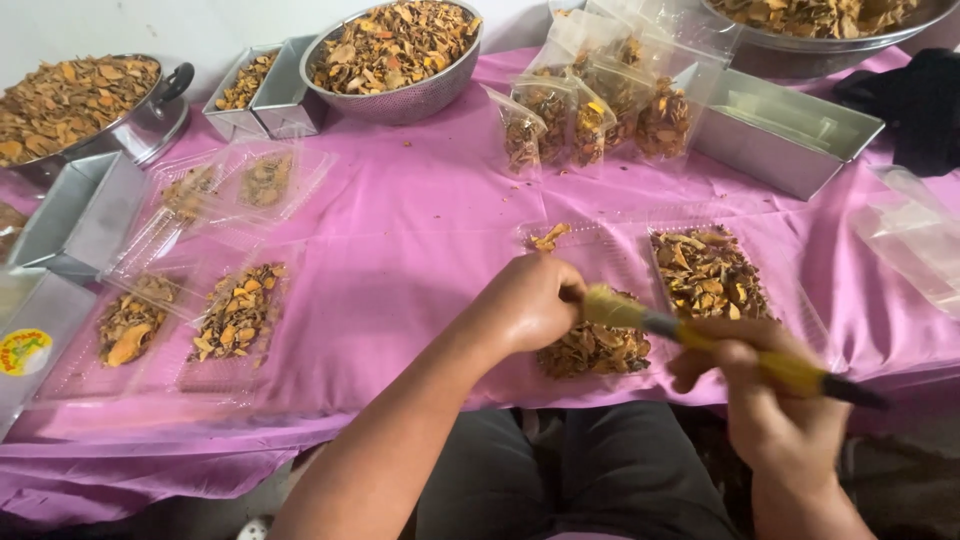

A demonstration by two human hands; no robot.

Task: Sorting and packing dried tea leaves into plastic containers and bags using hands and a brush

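My left hand (528, 302) is closed in a fist around the left end of a yellow stick-like tool with black ends (700, 338). My right hand (775, 405) grips the same tool further right, near its black tip. The tool is held slanting over a clear plastic clamshell tray (625, 245) on the pink tablecloth (420, 230). The tray's right half holds a full layer of dried orange-brown slices (708, 272). A smaller pile of slices (595, 350) lies just below my left hand. The tool is blurred.
Metal colander of dried slices (395, 50) at back centre, a pot (85, 100) at back left, a large bowl (820, 20) at back right. Small filled bags (590, 120), metal tins (262, 90) (785, 135), filled clamshells (235, 312) at left, empty clear bags (915, 240) at right.
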